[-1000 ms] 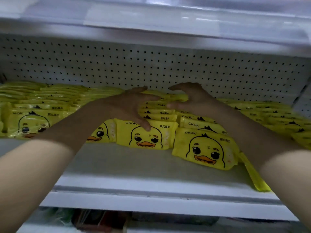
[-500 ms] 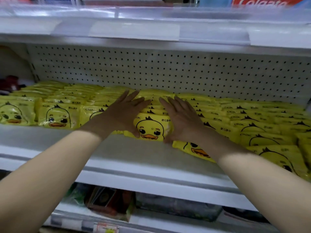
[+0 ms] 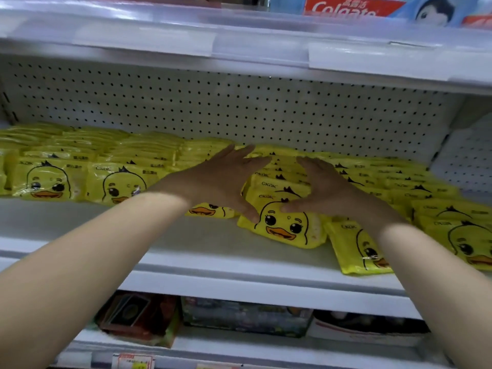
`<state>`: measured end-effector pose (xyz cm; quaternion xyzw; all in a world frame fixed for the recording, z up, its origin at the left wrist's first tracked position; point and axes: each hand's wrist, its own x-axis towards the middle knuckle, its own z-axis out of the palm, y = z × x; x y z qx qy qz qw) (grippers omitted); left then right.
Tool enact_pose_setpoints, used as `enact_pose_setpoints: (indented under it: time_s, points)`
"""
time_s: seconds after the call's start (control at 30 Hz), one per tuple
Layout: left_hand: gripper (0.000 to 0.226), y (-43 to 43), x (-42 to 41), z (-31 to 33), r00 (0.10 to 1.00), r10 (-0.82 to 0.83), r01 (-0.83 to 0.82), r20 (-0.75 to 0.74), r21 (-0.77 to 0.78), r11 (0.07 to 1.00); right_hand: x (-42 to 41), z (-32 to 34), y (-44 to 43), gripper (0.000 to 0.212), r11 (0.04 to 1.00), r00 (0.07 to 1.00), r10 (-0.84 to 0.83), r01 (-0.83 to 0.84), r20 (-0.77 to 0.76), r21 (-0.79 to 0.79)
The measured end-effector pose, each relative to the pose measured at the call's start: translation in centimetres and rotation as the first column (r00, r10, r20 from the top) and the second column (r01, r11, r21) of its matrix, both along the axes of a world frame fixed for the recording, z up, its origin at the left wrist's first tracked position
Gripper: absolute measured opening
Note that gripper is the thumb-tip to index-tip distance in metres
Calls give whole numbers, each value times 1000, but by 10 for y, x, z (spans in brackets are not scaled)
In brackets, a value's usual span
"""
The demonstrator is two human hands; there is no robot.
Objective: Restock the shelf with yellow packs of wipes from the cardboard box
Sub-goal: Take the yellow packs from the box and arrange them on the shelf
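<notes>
Rows of yellow wipe packs with a duck face fill the white shelf (image 3: 202, 265). My left hand (image 3: 223, 179) and my right hand (image 3: 326, 189) lie with straight fingers on either side of one middle row, both thumbs touching its front pack (image 3: 286, 227). That front pack leans forward and sits askew. Another pack (image 3: 358, 249) to its right lies tilted near the shelf's front edge. The row beside my left hand is partly hidden by my wrist. The cardboard box is out of view.
A white pegboard (image 3: 239, 107) backs the shelf. The shelf above (image 3: 266, 46) hangs low over the packs and carries a Colgate box (image 3: 351, 8). The shelf below holds dark boxed goods (image 3: 245, 315). A bare strip of shelf runs in front of the packs.
The view has swung left and down a little. My hands have spread slightly apart along the middle row, and its front pack now shows its whole duck face between my thumbs.
</notes>
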<state>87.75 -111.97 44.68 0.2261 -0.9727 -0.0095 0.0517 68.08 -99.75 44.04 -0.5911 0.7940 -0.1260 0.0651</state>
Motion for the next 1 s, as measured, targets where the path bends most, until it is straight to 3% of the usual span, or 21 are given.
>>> enact_pose_setpoints:
  time_s: [0.2, 0.33, 0.47, 0.6, 0.73, 1.0]
  points:
    - [129, 6, -39, -20, 987, -90, 106, 134, -119, 987, -8, -13, 29, 138, 976, 979, 101, -63, -176, 210]
    - [127, 7, -44, -32, 988, -53, 95, 147, -292, 952, -9, -19, 28, 136, 979, 961, 109, -60, -254, 195]
    - [117, 15, -47, -38, 997, -11, 40, 77, -395, 918, -8, -23, 15, 126, 993, 930, 115, -96, -350, 70]
    - [124, 12, -54, -38, 996, 85, -75, 9, -373, 925, -11, -22, 6, 114, 995, 936, 95, -98, -340, 7]
    - [151, 8, -56, -36, 991, 122, -103, 58, -266, 958, -16, -12, 1, 137, 991, 962, 117, -97, -247, 92]
    - [156, -7, -82, -23, 964, 146, -83, 222, -271, 959, -35, -15, -23, 151, 977, 954, 109, -52, -278, 206]
